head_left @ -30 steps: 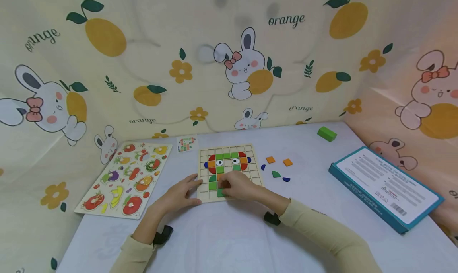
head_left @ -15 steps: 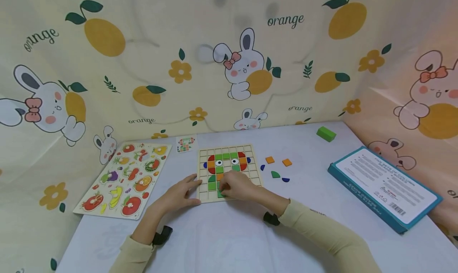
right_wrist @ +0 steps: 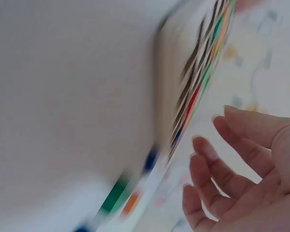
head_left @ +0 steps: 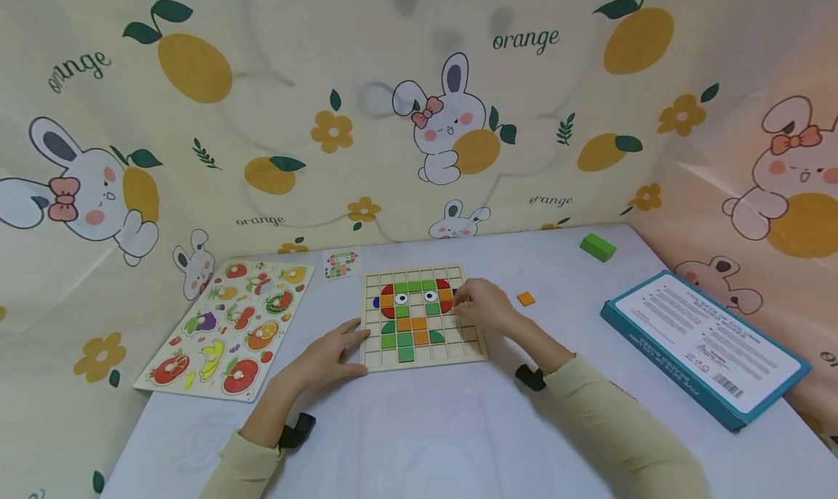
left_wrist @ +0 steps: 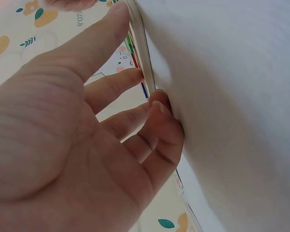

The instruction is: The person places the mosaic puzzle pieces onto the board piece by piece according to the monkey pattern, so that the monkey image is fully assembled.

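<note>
A wooden grid board (head_left: 461, 350) lies flat, holding a pattern of coloured pieces with two eye tiles. My left hand (head_left: 325, 355) rests at its near left corner; in the left wrist view the thumb and fingers touch the board's edge (left_wrist: 146, 60). Over the board's right side, my right hand (head_left: 487, 306) has loosely bent fingers and nothing in its grasp, as the right wrist view of the hand (right_wrist: 246, 169) shows. A green square (head_left: 406, 354) sits in the lower part of the grid. Beside the board are loose pieces, including an orange square (head_left: 526, 298); my right hand hides others.
A fruit puzzle board (head_left: 222, 339) lies on the left. Behind the grid is a small pattern card (head_left: 340, 263). At right lie a green block (head_left: 598, 246) and a blue-edged box (head_left: 707, 346). A printed cloth (head_left: 393, 106) hangs along the back.
My right hand has left the lower middle of the board and moved right and away from me, uncovering green and orange pieces in the grid. My left hand stays put.
</note>
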The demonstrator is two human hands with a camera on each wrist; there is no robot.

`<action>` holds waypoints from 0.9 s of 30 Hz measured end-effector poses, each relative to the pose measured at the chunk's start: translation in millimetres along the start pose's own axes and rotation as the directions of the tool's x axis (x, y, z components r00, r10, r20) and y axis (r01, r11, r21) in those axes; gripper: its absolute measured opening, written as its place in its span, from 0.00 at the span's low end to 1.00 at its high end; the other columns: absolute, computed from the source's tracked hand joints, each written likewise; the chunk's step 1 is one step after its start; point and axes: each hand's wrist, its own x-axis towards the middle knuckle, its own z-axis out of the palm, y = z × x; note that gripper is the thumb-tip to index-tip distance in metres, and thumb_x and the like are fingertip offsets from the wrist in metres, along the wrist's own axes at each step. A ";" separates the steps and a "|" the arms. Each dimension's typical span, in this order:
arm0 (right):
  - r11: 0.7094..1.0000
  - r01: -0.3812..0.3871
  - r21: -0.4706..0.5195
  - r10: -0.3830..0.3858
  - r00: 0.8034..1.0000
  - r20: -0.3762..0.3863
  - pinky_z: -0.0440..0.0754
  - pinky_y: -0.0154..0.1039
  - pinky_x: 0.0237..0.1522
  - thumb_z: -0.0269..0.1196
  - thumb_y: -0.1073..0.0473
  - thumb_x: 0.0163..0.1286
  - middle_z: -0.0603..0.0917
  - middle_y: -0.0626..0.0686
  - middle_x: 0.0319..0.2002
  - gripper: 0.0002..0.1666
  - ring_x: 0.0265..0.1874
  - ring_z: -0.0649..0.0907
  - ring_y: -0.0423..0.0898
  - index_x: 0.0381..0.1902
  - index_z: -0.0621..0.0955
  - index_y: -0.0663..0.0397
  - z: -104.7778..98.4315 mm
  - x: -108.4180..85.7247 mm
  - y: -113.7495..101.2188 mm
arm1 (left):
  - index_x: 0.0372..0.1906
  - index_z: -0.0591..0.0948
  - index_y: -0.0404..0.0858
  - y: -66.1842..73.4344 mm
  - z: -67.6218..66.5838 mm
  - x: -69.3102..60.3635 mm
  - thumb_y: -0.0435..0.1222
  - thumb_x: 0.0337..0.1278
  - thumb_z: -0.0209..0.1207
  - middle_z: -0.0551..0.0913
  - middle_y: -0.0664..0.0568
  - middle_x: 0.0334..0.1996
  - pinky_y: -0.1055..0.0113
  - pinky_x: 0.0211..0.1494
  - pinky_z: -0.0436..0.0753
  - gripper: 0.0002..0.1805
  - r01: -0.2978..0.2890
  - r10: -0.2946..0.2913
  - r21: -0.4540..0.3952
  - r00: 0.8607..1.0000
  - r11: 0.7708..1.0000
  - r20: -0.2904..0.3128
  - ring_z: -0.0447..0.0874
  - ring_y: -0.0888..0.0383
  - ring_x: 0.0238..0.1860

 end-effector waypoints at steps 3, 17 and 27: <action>0.996 -0.079 -0.044 0.078 0.996 -0.041 0.79 0.49 0.40 0.68 0.63 0.64 0.83 0.57 0.39 0.08 0.39 0.80 0.53 0.40 0.88 0.60 -17.4 -3.1 28.4 | 0.72 0.71 0.41 0.3 0.1 0.2 0.47 0.56 0.70 0.59 0.39 0.76 0.43 0.71 0.66 0.39 0.005 -0.005 -0.004 1.000 1.000 0.004 0.58 0.38 0.74; 0.963 -0.269 0.017 0.269 0.963 0.013 0.71 0.64 0.59 0.68 0.65 0.64 0.72 0.74 0.53 0.19 0.55 0.72 0.69 0.51 0.81 0.70 -61.8 -21.6 115.0 | 0.72 0.71 0.41 1.1 0.4 -0.8 0.46 0.56 0.70 0.59 0.39 0.76 0.42 0.70 0.66 0.39 0.010 -0.010 -0.012 1.000 1.000 -0.001 0.58 0.39 0.74; 0.974 -0.212 0.078 0.208 0.976 0.060 0.75 0.50 0.44 0.68 0.69 0.62 0.79 0.63 0.39 0.12 0.41 0.75 0.58 0.44 0.83 0.67 -61.3 -21.0 117.2 | 0.72 0.71 0.41 1.5 0.1 -0.4 0.47 0.56 0.70 0.59 0.39 0.76 0.42 0.70 0.66 0.39 0.008 -0.008 -0.010 1.000 1.000 0.000 0.58 0.38 0.74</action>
